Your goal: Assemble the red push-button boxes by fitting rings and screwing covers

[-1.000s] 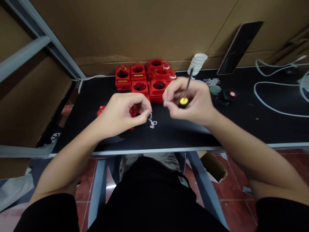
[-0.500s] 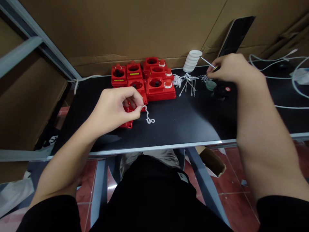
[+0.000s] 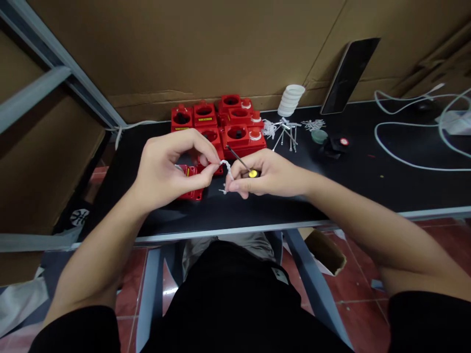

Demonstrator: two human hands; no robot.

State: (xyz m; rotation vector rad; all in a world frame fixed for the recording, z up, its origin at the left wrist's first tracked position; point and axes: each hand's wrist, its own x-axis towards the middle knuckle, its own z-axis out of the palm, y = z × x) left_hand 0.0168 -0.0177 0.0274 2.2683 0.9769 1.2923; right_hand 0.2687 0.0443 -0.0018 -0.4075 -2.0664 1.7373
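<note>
Thumb and forefinger of my left hand (image 3: 171,164) pinch one end of a short white cord (image 3: 225,163), perhaps a thin chain. My right hand (image 3: 272,174) is closed around a screwdriver (image 3: 239,159), whose thin dark shaft points up and left from a yellow-ringed handle. The right fingertips also meet the cord's lower part, and a loose end hangs below them. Just behind both hands stand several red housings (image 3: 241,142) with round openings, some with a red knob in a white ring. One red housing (image 3: 193,191) is partly covered by my left hand.
Behind the housings rises a stack of white rings (image 3: 290,100). Long metal screws (image 3: 287,133), a pile of small screws (image 3: 313,125), a greenish round dish (image 3: 319,136) and a black object (image 3: 334,146) lie to the right. White cables (image 3: 390,157) loop at far right.
My right hand has come left from beside the small screws to the cord, bringing the screwdriver along. My left hand keeps its pinch in nearly the same place.
</note>
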